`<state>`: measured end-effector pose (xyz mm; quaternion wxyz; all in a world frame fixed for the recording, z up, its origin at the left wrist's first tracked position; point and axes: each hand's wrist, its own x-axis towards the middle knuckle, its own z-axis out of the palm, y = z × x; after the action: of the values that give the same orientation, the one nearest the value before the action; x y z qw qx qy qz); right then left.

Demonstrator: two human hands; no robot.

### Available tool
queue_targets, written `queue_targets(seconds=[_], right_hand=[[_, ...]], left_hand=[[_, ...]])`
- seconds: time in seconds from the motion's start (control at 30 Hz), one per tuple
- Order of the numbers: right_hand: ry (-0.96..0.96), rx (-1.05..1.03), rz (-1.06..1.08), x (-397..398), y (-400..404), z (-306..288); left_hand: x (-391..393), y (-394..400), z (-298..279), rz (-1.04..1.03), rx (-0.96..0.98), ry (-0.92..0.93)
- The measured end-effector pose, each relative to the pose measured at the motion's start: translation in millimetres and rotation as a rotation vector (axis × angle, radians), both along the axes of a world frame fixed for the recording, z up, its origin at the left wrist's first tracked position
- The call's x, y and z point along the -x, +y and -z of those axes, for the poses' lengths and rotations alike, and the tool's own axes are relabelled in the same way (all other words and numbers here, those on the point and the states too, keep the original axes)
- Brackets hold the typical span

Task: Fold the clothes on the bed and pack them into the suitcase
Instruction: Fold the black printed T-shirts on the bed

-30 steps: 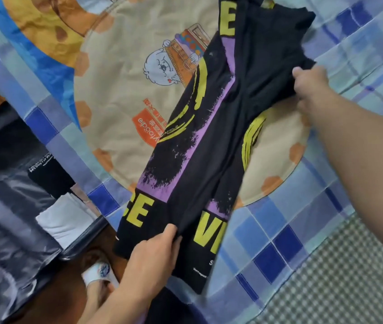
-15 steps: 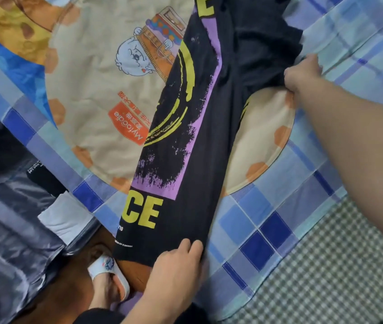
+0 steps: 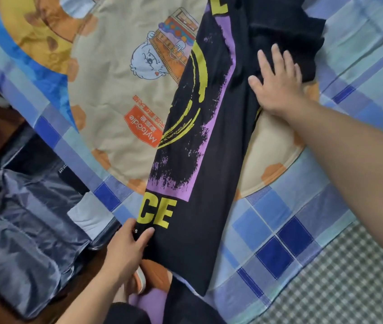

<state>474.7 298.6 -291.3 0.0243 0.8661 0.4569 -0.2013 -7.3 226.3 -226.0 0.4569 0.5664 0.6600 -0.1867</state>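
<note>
A black shirt (image 3: 211,141) is lying folded lengthwise on the bed (image 3: 291,230). The right hand (image 3: 277,85) is pressing flat on it, fingers spread; the left hand (image 3: 127,249) is pinching its lower edge.

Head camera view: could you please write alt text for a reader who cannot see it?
A person folds a black T-shirt with purple and yellow print on a blue checked bedsheet. The right hand presses flat on its upper part and the left hand grips its lower edge; an open suitcase lies at left.

right hand (image 3: 279,86) now flat on black shirt (image 3: 209,141), left hand (image 3: 127,247) shifted to left hem
</note>
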Motion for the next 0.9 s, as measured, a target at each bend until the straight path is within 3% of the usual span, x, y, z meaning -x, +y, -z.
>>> queue_targets(seconds=[0.1,0.2,0.3,0.37,0.43,0.57,0.7,0.77,0.83,0.9], right_hand=[[-0.001,0.012,0.028,2,2,-5],[-0.054,-0.097,0.040,10,1,-18],[-0.144,-0.199,-0.035,26,6,-29],[-0.177,-0.237,-0.043,30,17,-30],[-0.130,-0.209,-0.033,26,33,-33],[-0.074,-0.017,-0.015,14,64,-32],[-0.084,0.115,-0.086,12,69,-25],[-0.083,0.140,-0.078,12,69,-26],[-0.091,0.156,-0.069,15,68,-28],[-0.091,0.177,-0.061,17,68,-31]], left_hand=[[18,23,-28,-0.220,0.108,-0.278],[52,56,-37,-0.286,-0.086,-0.249],[70,72,-29,-0.677,-0.186,-0.204],[72,64,-12,-1.068,-0.047,-0.298],[61,43,9,-1.228,0.145,-0.354],[12,10,30,-1.391,0.282,-0.437],[3,5,36,-1.537,0.224,-0.505],[19,7,45,-1.588,0.102,-0.487],[31,12,41,-1.569,0.075,-0.492],[35,16,26,-1.470,0.191,-0.528]])
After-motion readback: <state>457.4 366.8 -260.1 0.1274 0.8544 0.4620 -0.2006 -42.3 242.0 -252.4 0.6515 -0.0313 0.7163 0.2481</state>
